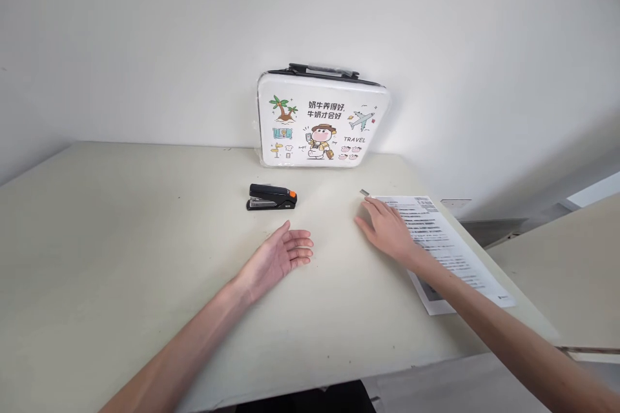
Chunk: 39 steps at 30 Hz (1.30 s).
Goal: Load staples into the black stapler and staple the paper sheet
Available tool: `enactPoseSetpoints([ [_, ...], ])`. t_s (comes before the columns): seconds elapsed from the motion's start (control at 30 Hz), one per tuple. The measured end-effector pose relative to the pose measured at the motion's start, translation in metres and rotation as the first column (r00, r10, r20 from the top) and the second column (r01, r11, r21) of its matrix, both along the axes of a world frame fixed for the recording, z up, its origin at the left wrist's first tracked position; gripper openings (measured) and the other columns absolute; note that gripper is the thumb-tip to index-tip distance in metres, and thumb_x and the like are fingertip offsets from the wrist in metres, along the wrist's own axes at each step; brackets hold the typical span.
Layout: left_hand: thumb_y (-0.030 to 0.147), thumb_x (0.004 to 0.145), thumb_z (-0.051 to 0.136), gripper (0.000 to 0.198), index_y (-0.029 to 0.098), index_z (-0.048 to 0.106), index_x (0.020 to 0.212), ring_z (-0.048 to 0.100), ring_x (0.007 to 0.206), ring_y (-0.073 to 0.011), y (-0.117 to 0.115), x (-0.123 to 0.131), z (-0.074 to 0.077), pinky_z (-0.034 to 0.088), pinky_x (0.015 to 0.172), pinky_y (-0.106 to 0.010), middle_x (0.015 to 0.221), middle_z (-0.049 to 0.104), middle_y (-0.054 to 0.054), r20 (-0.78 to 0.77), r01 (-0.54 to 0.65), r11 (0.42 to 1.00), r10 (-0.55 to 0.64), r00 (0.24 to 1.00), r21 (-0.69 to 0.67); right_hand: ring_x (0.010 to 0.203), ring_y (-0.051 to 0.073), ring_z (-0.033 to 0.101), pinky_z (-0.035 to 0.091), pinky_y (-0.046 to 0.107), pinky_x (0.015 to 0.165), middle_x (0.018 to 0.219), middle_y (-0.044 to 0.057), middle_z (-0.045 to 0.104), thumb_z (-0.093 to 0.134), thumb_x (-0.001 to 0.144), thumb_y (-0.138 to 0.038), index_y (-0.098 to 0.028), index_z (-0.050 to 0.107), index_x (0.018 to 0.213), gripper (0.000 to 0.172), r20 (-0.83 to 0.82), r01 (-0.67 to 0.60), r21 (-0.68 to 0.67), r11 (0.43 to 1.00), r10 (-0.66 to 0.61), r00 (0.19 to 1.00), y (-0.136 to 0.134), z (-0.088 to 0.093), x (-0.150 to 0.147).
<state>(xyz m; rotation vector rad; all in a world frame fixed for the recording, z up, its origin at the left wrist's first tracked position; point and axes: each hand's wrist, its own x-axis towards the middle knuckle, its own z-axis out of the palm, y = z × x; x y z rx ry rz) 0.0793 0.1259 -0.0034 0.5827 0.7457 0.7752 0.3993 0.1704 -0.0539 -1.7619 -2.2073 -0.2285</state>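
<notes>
My left hand [278,258] is held over the table with its palm turned to the right. Its fingers are apart and hold nothing. Just beyond it lies a black stapler [272,197] with an orange end on the right. Over the left edge of a printed sheet of paper [448,239] reaches my right hand [387,229], thumb spread away from the fingers. At its fingertips is a small grey metallic strip [365,192], which looks like staples. Whether the fingertips touch the strip, I cannot tell. My right hand and forearm cover part of the sheet.
A white case [300,87] with cartoon prints and a black handle stands upright at the back of the pale table [121,239], near the wall [169,32]. The table's right edge runs beside the paper. Another pale surface [571,271] lies beyond it.
</notes>
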Motion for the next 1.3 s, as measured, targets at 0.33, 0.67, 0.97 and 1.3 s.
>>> enactPoseSetpoints([
  [0.33, 0.045, 0.107, 0.051, 0.042, 0.011, 0.074, 0.103, 0.065, 0.087, -0.0198, 0.003, 0.001, -0.002, 0.054, 0.087, -0.034, 0.098, 0.068, -0.011, 0.015, -0.027, 0.999, 0.028, 1.000, -0.034, 0.158, 0.029, 0.030, 0.026, 0.051, 0.130, 0.168, 0.015, 0.038, 0.033, 0.107, -0.058, -0.014, 0.046, 0.156, 0.067, -0.208, -0.071, -0.188, 0.980, 0.030, 0.978, -0.006, -0.005, -0.019],
  [0.67, 0.046, 0.106, 0.054, 0.040, 0.012, 0.076, 0.102, 0.064, 0.088, -0.0194, 0.003, 0.000, -0.002, 0.054, 0.088, -0.033, 0.099, 0.067, -0.011, -0.014, -0.006, 1.000, 0.006, 1.000, 0.006, 0.158, 0.035, 0.030, 0.027, 0.053, 0.128, 0.166, 0.021, 0.037, 0.034, 0.106, -0.054, -0.009, 0.049, 0.152, 0.066, -0.254, 0.059, -0.190, 0.980, -0.107, 0.961, 0.026, -0.009, -0.026],
  [0.97, 0.044, 0.105, 0.057, 0.037, 0.013, 0.076, 0.100, 0.063, 0.090, -0.0193, 0.001, 0.001, -0.003, 0.054, 0.089, -0.033, 0.100, 0.067, -0.010, -0.010, 0.003, 1.000, -0.003, 1.000, 0.031, 0.161, 0.028, 0.021, 0.021, 0.052, 0.132, 0.172, 0.012, 0.029, 0.030, 0.109, -0.054, -0.018, 0.041, 0.160, 0.063, -0.233, -0.098, -0.220, 0.971, 0.045, 0.971, -0.041, -0.003, -0.033],
  [1.3, 0.040, 0.103, 0.061, 0.030, 0.014, 0.076, 0.100, 0.063, 0.089, -0.0189, -0.001, 0.001, 0.001, 0.054, 0.089, -0.033, 0.099, 0.068, -0.009, -0.037, 0.005, 0.999, -0.003, 0.999, 0.043, 0.153, 0.029, 0.042, 0.049, 0.051, 0.117, 0.166, 0.004, 0.042, 0.041, 0.108, -0.050, -0.031, 0.045, 0.154, 0.050, -0.196, 0.008, -0.079, 0.997, -0.023, 0.980, -0.119, 0.026, 0.051],
])
